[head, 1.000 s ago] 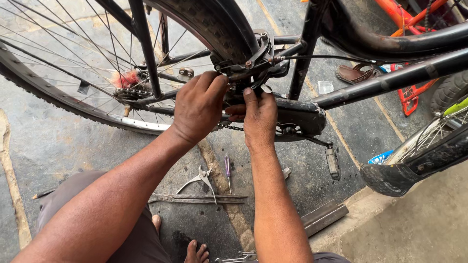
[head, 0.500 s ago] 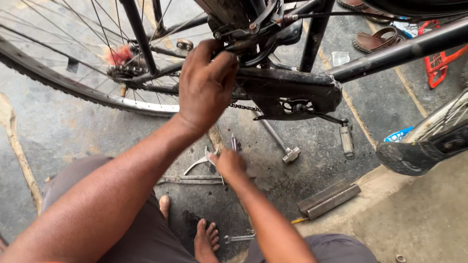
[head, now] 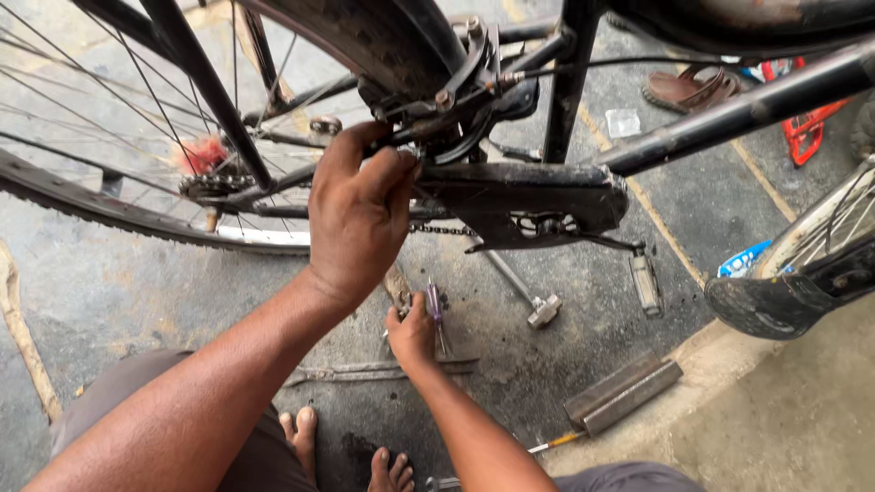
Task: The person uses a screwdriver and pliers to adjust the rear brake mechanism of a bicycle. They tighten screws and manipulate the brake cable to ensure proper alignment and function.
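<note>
a black bicycle frame (head: pixel 729 114) fills the upper part of the view, with its rear wheel (head: pixel 109 210) at the left and the tyre (head: pixel 383 41) passing under the rear brake caliper (head: pixel 456 87). below the frame sits the black chain guard (head: pixel 519 196), with the chain (head: pixel 447 230) running under it and a pedal (head: pixel 645 281) hanging to its right. a second bicycle's mudguard (head: pixel 775 305) enters at the right edge. the person's left hand (head: pixel 360 214) is raised to the brake caliper, fingers curled and gripping the metal parts just beneath it. the person's right hand (head: pixel 412 333) is down on the dark ground (head: pixel 91 301), closed around a small purple-handled tool (head: pixel 436 305) that lies beside a flat metal bar (head: pixel 365 372). a hammer (head: pixel 524 293) lies just to the right of that hand, and a steel block (head: pixel 624 394) rests near the concrete edge. bare toes (head: pixel 301 428) show at the bottom, and a brown sandal (head: pixel 688 88) lies beyond the frame.
</note>
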